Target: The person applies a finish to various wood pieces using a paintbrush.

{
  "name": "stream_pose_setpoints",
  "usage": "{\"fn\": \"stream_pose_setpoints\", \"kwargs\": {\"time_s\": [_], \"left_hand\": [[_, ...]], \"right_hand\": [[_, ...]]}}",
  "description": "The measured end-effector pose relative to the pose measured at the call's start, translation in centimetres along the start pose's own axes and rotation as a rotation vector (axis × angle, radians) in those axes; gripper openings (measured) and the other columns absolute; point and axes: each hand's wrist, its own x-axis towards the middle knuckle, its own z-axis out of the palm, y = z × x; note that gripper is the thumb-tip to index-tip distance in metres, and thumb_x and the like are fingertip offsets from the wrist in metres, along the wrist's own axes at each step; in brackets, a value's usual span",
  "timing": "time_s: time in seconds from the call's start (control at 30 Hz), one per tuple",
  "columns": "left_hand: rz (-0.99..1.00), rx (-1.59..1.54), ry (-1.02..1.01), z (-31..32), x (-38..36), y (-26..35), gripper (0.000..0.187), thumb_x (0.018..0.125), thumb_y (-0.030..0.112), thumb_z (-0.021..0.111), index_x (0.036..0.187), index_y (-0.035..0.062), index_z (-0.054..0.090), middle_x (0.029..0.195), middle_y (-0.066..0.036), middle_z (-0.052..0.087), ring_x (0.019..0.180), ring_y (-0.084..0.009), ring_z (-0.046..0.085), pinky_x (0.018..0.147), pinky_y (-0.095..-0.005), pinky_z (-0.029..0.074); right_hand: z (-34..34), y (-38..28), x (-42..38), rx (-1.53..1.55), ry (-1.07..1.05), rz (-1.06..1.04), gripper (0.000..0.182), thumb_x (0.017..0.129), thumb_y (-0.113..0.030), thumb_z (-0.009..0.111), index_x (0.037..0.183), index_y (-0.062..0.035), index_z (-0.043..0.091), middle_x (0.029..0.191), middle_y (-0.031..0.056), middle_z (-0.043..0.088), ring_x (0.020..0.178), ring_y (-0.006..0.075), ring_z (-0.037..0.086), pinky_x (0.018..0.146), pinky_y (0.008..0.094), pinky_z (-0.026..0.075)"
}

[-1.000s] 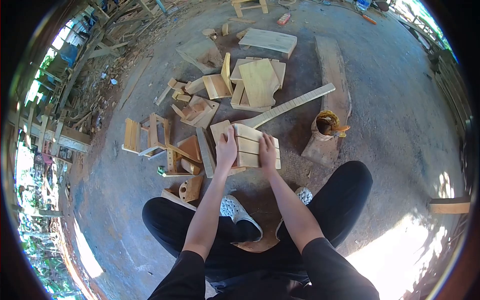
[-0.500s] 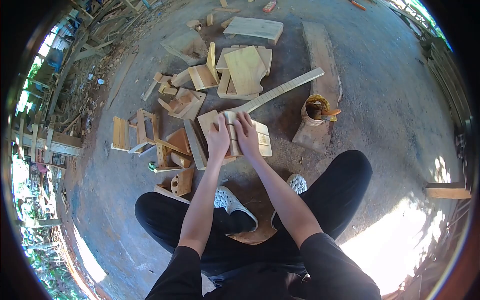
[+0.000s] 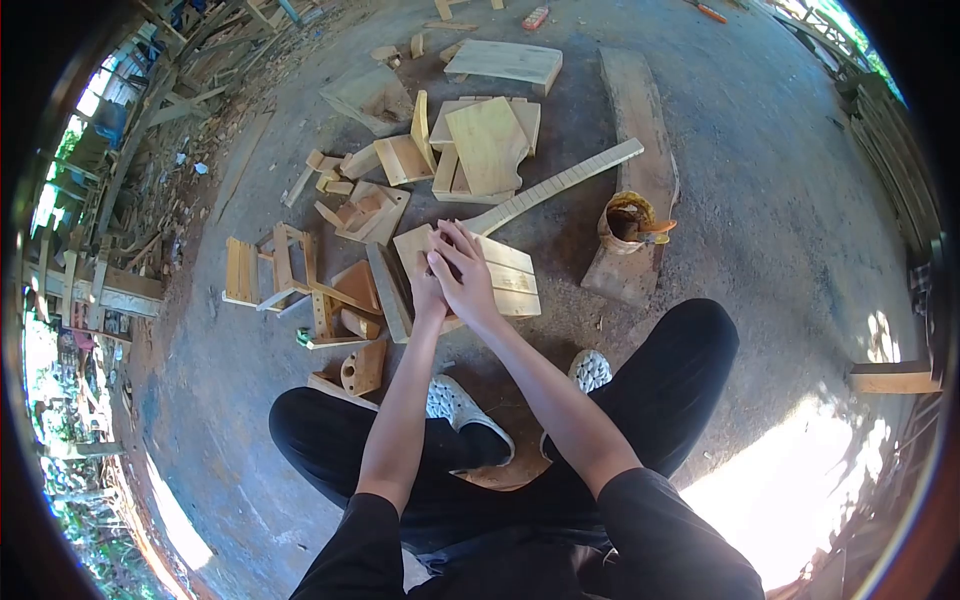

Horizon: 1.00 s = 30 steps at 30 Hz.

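My right hand point(image 3: 467, 279) lies across the upper part of my left hand point(image 3: 428, 290), its fingers stretched out. Most of my left hand's fingers are hidden beneath it. Both hands are over a pale wooden piece made of slats point(image 3: 513, 277), whose right side shows beyond my right hand. To the left of that piece a flat board point(image 3: 412, 243) shows past my left hand, and a thicker plank point(image 3: 388, 290) leans beside it. A long strip with evenly spaced cross lines point(image 3: 560, 187) runs up and right from behind the slatted piece.
A stained pot point(image 3: 618, 232) with a brush point(image 3: 655, 231) stands on a long plank point(image 3: 632, 100) to the right. Small wooden frames point(image 3: 283, 262) and a notched board point(image 3: 488, 140) lie left and ahead. A holed block point(image 3: 364, 367) sits near my left knee.
My right hand has moved left off the slats and onto my left hand. More of the slatted piece shows now.
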Motion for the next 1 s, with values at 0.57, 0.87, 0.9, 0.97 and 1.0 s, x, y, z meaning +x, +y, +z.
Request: {"fn": "stream_pose_setpoints", "kwargs": {"time_s": [0.57,0.87,0.9,0.97,1.0], "left_hand": [[-0.362,0.193,0.228,0.1,-1.3,9.8,0.091,0.102,0.073,0.049,0.128,-0.0127,0.065,0.129,-0.036,0.068,0.128,-0.0493,0.063,0.108,-0.0497,0.049],[-0.579,-0.401,0.095,-1.9,0.2,6.6,0.088,0.098,0.073,0.063,0.131,-0.0083,0.069,0.123,-0.015,0.075,0.108,-0.0240,0.073,0.095,-0.0365,0.057],[-0.639,-0.447,0.091,-2.1,0.6,5.6,0.087,0.098,0.073,0.063,0.130,-0.0075,0.070,0.122,-0.014,0.075,0.104,-0.0222,0.074,0.091,-0.0362,0.059],[-0.589,-0.539,0.108,-1.7,0.4,5.6,0.086,0.098,0.073,0.063,0.129,-0.0073,0.070,0.121,-0.014,0.075,0.101,-0.0227,0.075,0.089,-0.0373,0.061],[-0.539,-0.622,0.122,-1.7,0.2,5.8,0.086,0.098,0.073,0.063,0.129,-0.0071,0.070,0.120,-0.014,0.075,0.099,-0.0232,0.076,0.086,-0.0383,0.062]], "right_hand": [[-1.0,9.2,-2.6,-0.055,0.086,0.474,0.058,0.104,-0.048,0.064,0.155,-0.0199,0.060,0.160,0.0205,0.048,0.150,0.0420,0.041,0.124,0.0495,0.033],[0.0,6.2,-3.0,-0.095,-0.053,0.115,0.068,0.110,-0.051,0.048,0.168,-0.0157,0.036,0.165,0.0207,0.038,0.151,0.0364,0.040,0.127,0.0624,0.019],[-0.1,3.5,-2.2,-0.108,-0.117,0.124,0.067,0.110,-0.050,0.049,0.167,-0.0147,0.038,0.162,0.0205,0.040,0.151,0.0366,0.040,0.128,0.0613,0.017],[0.2,0.9,-1.9,-0.075,-0.142,0.104,0.061,0.109,-0.049,0.051,0.162,-0.0174,0.047,0.156,0.0189,0.045,0.149,0.0362,0.042,0.129,0.0600,0.016],[0.0,1.0,-2.4,-0.074,-0.140,0.105,0.061,0.109,-0.049,0.051,0.162,-0.0174,0.047,0.156,0.0189,0.045,0.149,0.0362,0.042,0.129,0.0600,0.016]]}}
